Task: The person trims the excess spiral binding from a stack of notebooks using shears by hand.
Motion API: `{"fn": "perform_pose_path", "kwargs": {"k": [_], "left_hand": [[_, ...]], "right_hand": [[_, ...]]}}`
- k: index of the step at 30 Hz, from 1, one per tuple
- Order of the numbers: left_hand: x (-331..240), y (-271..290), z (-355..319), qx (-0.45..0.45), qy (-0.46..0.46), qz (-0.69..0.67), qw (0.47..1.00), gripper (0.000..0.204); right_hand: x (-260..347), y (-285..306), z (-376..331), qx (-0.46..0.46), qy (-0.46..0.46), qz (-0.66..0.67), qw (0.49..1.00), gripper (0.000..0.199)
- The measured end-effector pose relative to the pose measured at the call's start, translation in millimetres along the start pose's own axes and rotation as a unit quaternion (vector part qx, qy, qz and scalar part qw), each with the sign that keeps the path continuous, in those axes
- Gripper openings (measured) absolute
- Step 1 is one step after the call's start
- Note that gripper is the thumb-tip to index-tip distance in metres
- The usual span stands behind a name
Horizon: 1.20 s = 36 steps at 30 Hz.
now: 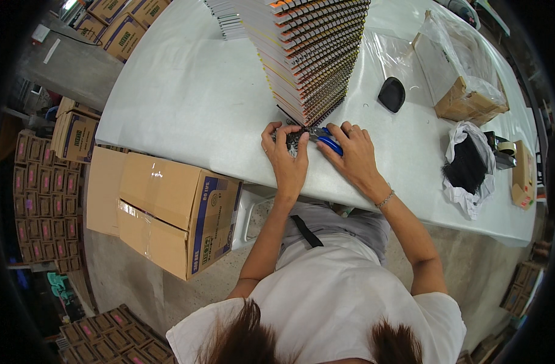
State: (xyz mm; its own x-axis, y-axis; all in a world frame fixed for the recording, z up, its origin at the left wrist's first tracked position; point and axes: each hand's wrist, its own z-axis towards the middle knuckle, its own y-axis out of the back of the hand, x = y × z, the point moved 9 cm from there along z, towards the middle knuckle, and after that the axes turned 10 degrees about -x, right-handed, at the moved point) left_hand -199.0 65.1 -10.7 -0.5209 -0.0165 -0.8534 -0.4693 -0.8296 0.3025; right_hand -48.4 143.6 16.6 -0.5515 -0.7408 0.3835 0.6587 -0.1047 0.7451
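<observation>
A tall stack of spiral-bound notebooks (pixel 326 67) with dark coils leans over the table's middle, its lower end right in front of my hands. My right hand (pixel 357 156) is closed round a pair of pliers with blue handles (pixel 331 144). The pliers' metal jaws point left, at the lowest coils. My left hand (pixel 286 159) curls its fingers and thumb about a small dark, speckled thing (pixel 294 143) beside the jaws; the fingers cover most of it. A thin black strip (pixel 287 113) sticks out just beyond these fingers.
The white-covered table (pixel 186 103) holds a black, rounded holder (pixel 391 94), a plastic-lined carton (pixel 468 100), a white bag of black coils (pixel 468 167) and a tape dispenser (pixel 502 148) to the right. A large cardboard box (pixel 162 212) stands left of me, against the table edge.
</observation>
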Motion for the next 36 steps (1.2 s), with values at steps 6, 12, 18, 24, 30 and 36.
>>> {"fn": "perform_pose_path", "kwargs": {"k": [6, 12, 18, 24, 30, 36], "left_hand": [[1, 0, -1, 0.001, -0.001, 0.004, 1.000, 0.025], [6, 13, -3, -0.047, 0.015, -0.024, 0.998, 0.026], [-12, 4, -3, -0.006, -0.053, 0.081, 0.995, 0.030], [-6, -1, -2, 0.001, -0.045, 0.107, 0.993, 0.029], [-4, -1, -2, -0.002, -0.042, 0.107, 0.993, 0.026], [-4, -1, -2, 0.003, -0.032, 0.112, 0.993, 0.026]], "right_hand": [[-7, -8, -2, 0.035, -0.022, 0.012, 0.999, 0.036], [-10, 6, -10, 0.019, -0.031, -0.010, 0.999, 0.036], [-7, 3, -8, 0.007, 0.001, -0.026, 1.000, 0.047], [-1, -2, -3, -0.008, 0.019, -0.026, 0.999, 0.046], [-2, -5, -3, 0.005, 0.015, -0.038, 0.999, 0.045], [-4, -8, -5, 0.020, 0.002, -0.029, 0.999, 0.046]]}}
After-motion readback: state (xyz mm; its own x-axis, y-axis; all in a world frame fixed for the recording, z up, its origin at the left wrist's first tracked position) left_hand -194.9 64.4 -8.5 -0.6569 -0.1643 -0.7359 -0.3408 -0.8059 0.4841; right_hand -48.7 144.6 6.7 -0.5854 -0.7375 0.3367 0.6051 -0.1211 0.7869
